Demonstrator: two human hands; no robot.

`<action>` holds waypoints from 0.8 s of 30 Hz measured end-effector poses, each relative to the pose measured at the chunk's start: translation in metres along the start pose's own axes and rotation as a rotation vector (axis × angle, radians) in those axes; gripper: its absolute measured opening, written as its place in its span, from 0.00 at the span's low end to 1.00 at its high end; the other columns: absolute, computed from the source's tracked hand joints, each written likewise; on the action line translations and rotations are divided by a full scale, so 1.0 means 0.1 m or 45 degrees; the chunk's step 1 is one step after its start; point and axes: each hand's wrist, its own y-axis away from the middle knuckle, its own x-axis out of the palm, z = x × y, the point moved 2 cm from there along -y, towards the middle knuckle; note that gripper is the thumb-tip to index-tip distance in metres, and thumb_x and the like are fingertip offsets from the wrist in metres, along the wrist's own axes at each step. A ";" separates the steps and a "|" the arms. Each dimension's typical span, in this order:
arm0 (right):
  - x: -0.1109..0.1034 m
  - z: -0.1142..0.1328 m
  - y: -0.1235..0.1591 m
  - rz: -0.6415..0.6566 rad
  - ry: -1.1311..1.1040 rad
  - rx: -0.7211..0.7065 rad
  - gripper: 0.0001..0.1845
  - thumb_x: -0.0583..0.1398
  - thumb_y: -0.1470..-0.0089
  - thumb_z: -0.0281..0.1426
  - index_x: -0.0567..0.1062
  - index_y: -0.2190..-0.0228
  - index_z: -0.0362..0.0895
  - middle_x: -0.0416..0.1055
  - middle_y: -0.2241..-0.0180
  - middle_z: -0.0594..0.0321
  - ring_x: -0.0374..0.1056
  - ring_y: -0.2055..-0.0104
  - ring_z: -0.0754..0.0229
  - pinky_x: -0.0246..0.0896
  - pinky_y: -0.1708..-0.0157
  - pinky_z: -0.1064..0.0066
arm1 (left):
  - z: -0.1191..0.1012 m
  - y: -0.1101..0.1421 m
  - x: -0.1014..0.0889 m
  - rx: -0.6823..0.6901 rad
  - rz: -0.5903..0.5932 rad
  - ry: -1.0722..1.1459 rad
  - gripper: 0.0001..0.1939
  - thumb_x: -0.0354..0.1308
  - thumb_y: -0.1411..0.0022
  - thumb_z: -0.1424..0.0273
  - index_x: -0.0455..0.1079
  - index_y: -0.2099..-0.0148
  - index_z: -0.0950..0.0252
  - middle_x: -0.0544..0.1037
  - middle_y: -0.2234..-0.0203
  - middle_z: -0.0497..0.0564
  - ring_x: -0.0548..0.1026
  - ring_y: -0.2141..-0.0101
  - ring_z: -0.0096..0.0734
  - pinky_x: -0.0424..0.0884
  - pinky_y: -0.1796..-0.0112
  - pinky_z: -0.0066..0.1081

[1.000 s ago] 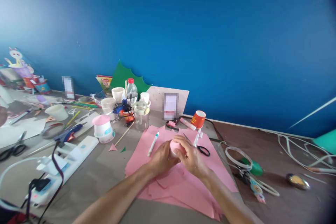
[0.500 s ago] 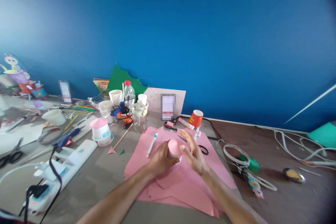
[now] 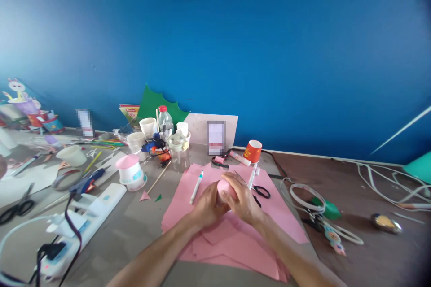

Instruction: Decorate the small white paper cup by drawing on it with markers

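Observation:
My left hand [image 3: 209,207] is wrapped round the side of a small white paper cup, which is now mostly hidden by my fingers. On top of that cup sits a pink paper cone [image 3: 222,186], its tip showing between my hands. My right hand [image 3: 243,201] closes over the cone from the right, fingers curled across its far side and thumb in front. Both hands are above a stack of pink paper sheets [image 3: 232,246]. A white marker [image 3: 196,187] lies on the sheets to the left, and black-handled scissors [image 3: 261,192] lie to the right.
Left of the sheets stands a white cup with a pink cone roof [image 3: 129,166]. Nearby are a glue gun [image 3: 88,181], a power strip [image 3: 97,210], a glass jar [image 3: 179,150] and a bottle [image 3: 165,121]. A red paper cup [image 3: 252,151] and cables [image 3: 308,197] are rightward.
My right hand, earlier open with fingers spread beside the cone, has moved left and closed over it. My left hand stays on the cup. The view has shifted slightly.

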 end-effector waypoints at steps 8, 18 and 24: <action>-0.01 0.05 0.01 0.025 0.055 -0.085 0.18 0.59 0.42 0.35 0.73 0.51 0.44 0.75 0.52 0.49 0.70 0.49 0.45 0.67 0.49 0.49 | 0.06 -0.01 0.02 0.117 -0.025 0.042 0.21 0.58 0.50 0.77 0.64 0.52 0.66 0.77 0.58 0.58 0.75 0.58 0.44 0.72 0.58 0.42; 0.02 0.05 -0.02 0.042 0.096 -0.119 0.17 0.58 0.44 0.32 0.73 0.52 0.45 0.75 0.53 0.50 0.71 0.51 0.45 0.66 0.50 0.49 | 0.03 -0.01 0.01 0.080 0.016 0.109 0.20 0.59 0.48 0.76 0.65 0.51 0.65 0.77 0.56 0.57 0.75 0.57 0.43 0.72 0.56 0.40; -0.07 -0.02 -0.01 0.037 -0.127 0.036 0.24 0.59 0.42 0.41 0.70 0.47 0.44 0.71 0.47 0.48 0.66 0.43 0.44 0.62 0.44 0.47 | -0.06 -0.01 -0.05 -0.061 0.077 0.154 0.22 0.62 0.47 0.71 0.66 0.49 0.66 0.77 0.53 0.57 0.75 0.54 0.44 0.72 0.54 0.41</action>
